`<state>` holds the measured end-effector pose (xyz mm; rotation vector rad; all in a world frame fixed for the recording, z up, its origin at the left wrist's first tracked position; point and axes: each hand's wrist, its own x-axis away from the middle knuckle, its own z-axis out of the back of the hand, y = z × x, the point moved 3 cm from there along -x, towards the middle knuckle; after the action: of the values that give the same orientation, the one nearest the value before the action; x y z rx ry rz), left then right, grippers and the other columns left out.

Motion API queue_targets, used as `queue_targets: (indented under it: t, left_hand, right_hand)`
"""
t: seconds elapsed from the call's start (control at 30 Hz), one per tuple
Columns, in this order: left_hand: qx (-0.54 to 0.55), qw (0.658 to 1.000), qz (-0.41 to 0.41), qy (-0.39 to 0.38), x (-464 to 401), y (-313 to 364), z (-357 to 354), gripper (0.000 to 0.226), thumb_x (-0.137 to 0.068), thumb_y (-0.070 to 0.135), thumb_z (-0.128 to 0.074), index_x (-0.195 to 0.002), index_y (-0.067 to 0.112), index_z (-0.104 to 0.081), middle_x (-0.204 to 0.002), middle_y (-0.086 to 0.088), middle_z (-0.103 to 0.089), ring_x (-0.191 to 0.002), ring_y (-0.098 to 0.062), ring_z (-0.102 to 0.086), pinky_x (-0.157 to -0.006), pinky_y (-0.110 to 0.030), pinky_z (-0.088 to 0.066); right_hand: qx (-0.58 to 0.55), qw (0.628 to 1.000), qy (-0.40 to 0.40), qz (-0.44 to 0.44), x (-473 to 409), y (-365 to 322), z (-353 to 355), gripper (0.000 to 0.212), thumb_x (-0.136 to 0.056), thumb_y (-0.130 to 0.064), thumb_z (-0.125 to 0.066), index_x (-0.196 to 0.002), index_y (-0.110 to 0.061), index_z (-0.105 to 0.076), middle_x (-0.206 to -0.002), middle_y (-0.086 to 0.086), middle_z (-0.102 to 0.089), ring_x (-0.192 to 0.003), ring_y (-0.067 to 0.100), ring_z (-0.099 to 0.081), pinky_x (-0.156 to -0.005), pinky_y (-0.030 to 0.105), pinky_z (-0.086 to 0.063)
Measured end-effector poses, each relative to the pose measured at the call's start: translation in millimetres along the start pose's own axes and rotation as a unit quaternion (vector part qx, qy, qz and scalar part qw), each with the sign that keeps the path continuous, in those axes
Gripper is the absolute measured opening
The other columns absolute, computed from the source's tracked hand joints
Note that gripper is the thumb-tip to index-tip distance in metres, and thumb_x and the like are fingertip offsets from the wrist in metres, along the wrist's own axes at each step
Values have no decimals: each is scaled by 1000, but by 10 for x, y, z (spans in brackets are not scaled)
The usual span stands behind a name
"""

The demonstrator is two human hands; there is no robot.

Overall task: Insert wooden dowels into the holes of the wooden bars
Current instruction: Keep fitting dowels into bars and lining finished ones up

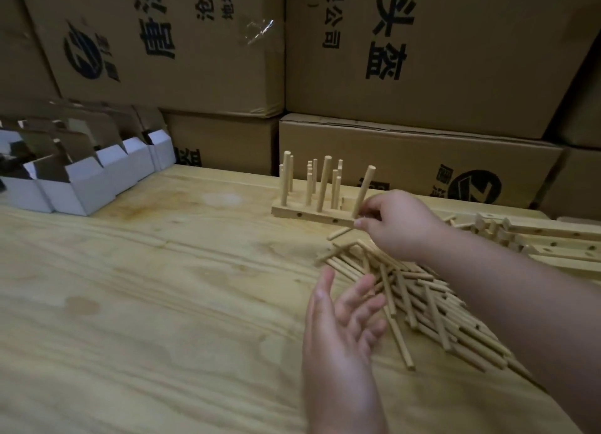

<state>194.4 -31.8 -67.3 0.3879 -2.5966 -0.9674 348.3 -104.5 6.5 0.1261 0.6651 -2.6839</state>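
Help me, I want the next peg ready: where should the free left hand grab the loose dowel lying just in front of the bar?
Pinch the loose dowel at its bare left end, coming from the left with the left hand. It lies flat and its right end sits under the right hand.

Lower end of the tilted dowel (pixel 365 188) hidden behind the fingers of the right hand (pixel 398 225), so seated in the wooden bar (pixel 312 215) or not, cannot tell; right end of that bar covered by the same hand; rear rows of upright dowels (pixel 325 180) overlapping, count unclear; part of the loose dowel pile (pixel 419 298) masked by the right forearm and cut by the right edge; spare bars (pixel 553 238) at far right cut off too; left hand (pixel 341 323) with wrist leaving the bottom edge; white cartons (pixel 81 180) cropped at left, contents dark and unreadable; printing on the cardboard boxes (pixel 422 59) partly cropped.
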Motion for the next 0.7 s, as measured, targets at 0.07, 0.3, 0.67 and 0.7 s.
queue_targets:
  t: [0.07, 0.3, 0.67, 0.7]
  left_hand:
    - [14, 1000, 13, -4, -12, 12, -7, 37, -106, 42, -27, -122, 29, -58, -90, -13, -79, -71, -25, -71, -59, -31, -49]
    - [44, 999, 25, -8, 13, 26, 26, 39, -101, 41, -32, -117, 24, -64, -80, -23, -75, -41, -23, -57, -47, -25, -48]
    - [-20, 1000, -2, 5, 32, 72, 46, 39, -102, 29, -32, -101, 7, -64, -56, -18, -63, -31, -20, -45, -38, -19, -38]
    - [-25, 1000, -3, 7, 32, 73, 50, 38, -102, 28, -32, -100, 7, -63, -55, -18, -62, -31, -20, -45, -38, -19, -37]
  right_hand:
    - [27, 1000, -6, -6, -239, 19, -94, 20, -97, -29, -63, -111, -20, -74, -94, -2, -70, -89, 20, -61, -75, 29, -45]
    - [79, 995, -43, -32, -655, 49, -450, 24, -101, -27, -58, -117, -16, -71, -103, 5, -70, -97, 26, -63, -86, 37, -55]
    - [108, 993, -8, -53, -792, 213, -581, 20, -96, -31, -65, -103, -19, -79, -91, -1, -70, -84, 21, -65, -73, 32, -56]
    - [107, 993, 4, -45, -795, 228, -575, 20, -95, -31, -65, -102, -19, -79, -98, -2, -68, -87, 20, -64, -73, 31, -55]
